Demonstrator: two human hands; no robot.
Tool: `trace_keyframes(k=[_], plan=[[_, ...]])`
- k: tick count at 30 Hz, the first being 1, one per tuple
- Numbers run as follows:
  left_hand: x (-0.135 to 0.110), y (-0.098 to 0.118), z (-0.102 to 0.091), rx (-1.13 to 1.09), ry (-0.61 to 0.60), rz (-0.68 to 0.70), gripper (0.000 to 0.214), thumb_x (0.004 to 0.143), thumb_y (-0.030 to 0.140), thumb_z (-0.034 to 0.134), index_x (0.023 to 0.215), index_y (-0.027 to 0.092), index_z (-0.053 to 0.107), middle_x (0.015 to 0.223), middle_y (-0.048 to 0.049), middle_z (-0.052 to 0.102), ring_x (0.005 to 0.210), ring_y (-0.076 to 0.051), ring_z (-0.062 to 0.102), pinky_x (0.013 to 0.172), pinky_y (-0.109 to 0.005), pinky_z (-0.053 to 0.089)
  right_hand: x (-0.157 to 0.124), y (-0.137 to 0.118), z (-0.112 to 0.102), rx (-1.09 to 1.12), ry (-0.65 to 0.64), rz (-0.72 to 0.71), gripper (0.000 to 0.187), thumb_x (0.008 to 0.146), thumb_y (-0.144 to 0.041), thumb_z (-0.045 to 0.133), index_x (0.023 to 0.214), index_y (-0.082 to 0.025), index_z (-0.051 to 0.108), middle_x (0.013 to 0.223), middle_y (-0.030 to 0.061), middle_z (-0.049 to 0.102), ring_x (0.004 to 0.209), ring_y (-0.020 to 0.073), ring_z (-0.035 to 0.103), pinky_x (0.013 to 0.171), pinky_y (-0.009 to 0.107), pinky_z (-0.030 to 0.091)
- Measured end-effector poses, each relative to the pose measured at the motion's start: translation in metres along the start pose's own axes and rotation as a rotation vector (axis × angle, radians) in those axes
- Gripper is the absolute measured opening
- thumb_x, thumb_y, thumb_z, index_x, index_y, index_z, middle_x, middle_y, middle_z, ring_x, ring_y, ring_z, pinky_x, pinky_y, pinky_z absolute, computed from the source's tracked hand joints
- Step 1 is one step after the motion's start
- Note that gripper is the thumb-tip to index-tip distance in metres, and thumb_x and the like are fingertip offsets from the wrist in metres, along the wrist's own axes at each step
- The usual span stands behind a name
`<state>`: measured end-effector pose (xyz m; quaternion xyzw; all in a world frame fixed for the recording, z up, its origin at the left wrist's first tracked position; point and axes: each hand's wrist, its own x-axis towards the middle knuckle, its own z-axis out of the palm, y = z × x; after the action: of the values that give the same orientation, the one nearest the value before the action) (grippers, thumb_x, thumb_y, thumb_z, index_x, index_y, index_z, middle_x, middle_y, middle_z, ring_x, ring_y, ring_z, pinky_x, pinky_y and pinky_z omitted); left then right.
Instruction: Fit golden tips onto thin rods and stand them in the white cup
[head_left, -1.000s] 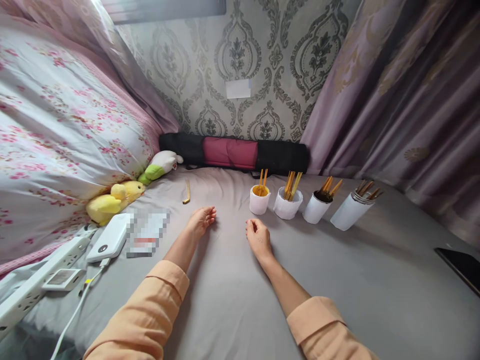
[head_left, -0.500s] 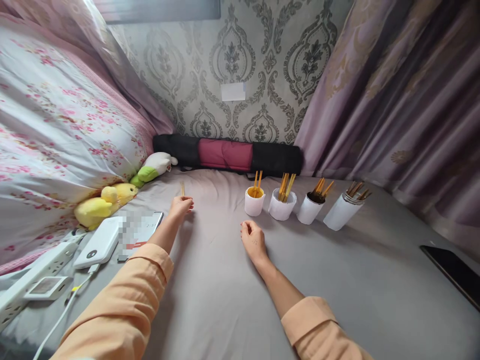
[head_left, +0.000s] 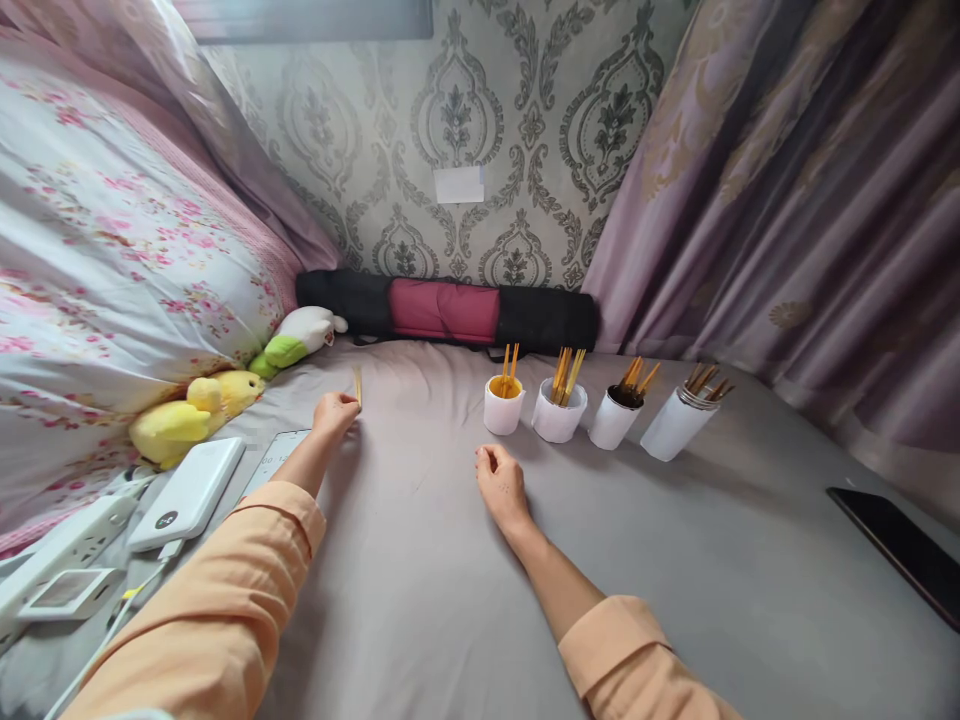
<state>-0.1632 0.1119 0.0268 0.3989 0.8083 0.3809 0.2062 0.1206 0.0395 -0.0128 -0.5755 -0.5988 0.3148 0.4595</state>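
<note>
My left hand [head_left: 334,412] reaches forward on the grey bed sheet [head_left: 465,580], its fingers closed on a thin yellow-brown stick [head_left: 358,384] that points up past the fingertips. My right hand [head_left: 499,481] rests on the sheet with fingers loosely curled and nothing seen in it. Just beyond it stand several white cups in a row, each holding thin sticks: the nearest cup [head_left: 502,403] with a yellow inside, a second cup [head_left: 558,410], a third with a dark inside [head_left: 614,416] and a tilted fourth [head_left: 675,422].
A black and maroon roll [head_left: 447,309] lies along the wall. At left are a floral quilt [head_left: 112,260], a yellow plush toy [head_left: 187,415], a green-white plush [head_left: 296,337], a white power bank [head_left: 187,492], a power strip [head_left: 60,545]. A dark phone [head_left: 896,545] lies at right.
My left hand moved forward and left from the middle of the sheet to the stick lying there and closed on it, lifting its end. My right hand barely moved.
</note>
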Motion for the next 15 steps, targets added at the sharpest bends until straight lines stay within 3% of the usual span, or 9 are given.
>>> trace_keyframes(k=[15], plan=[[0.017, 0.003, -0.002, 0.311, -0.001, 0.059, 0.022, 0.059, 0.017, 0.054, 0.079, 0.014, 0.064, 0.072, -0.0102, 0.064, 0.073, -0.024, 0.059, 0.063, -0.030, 0.043, 0.000, 0.001, 0.001, -0.054, -0.001, -0.013, 0.025, 0.080, -0.032, 0.039, 0.079, -0.018, 0.060, 0.074, 0.0040, 0.064, 0.063, 0.0132, 0.056, 0.056, 0.021, 0.039]])
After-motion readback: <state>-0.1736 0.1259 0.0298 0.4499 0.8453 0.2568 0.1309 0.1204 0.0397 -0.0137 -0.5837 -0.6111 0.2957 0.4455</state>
